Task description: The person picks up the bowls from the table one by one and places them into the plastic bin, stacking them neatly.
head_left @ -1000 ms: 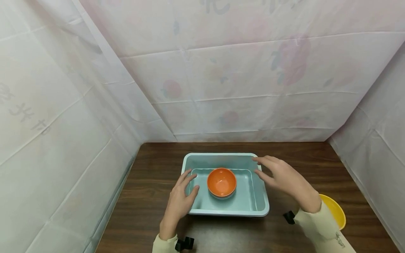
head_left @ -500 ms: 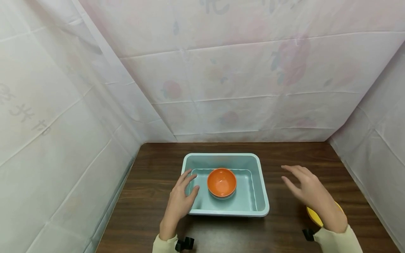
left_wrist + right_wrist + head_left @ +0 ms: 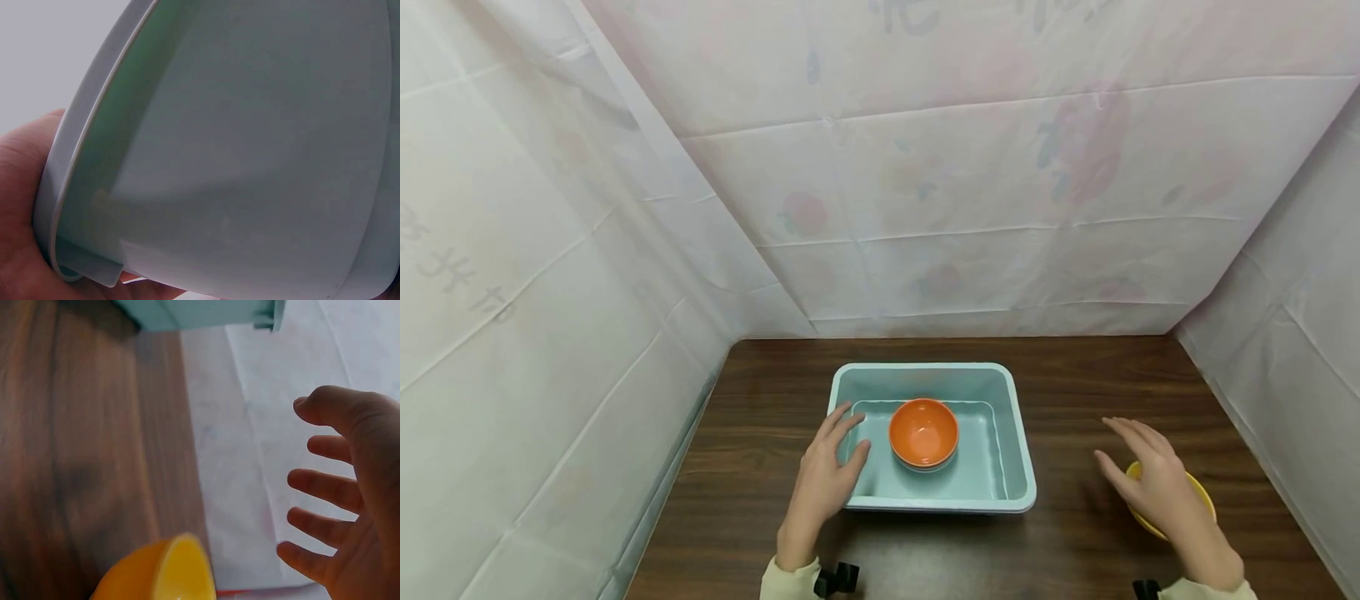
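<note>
A pale blue-green basin (image 3: 1015, 450) stands on the table with an orange bowl (image 3: 924, 432) upright inside it; a paler rim shows beneath the bowl. My left hand (image 3: 823, 479) lies over the basin's left rim, fingers spread and thumb reaching inward. In the left wrist view the basin's outer wall (image 3: 250, 144) hides part of that hand. To the right, my right hand (image 3: 1167, 492) hovers over a yellow bowl (image 3: 1206, 500), covering much of it. The right wrist view shows its fingers apart and holding nothing, with the yellow bowl (image 3: 184, 572) below them.
The dark wooden table (image 3: 752, 425) ends at hanging white printed sheets (image 3: 1000, 275) behind and on both sides. A strip of table lies between the basin and the yellow bowl. Each sleeve end carries a small black piece (image 3: 837, 579).
My right hand has moved away from the basin's right rim, rightward and toward me, to above the yellow bowl. The left hand, basin and orange bowl hold their places.
</note>
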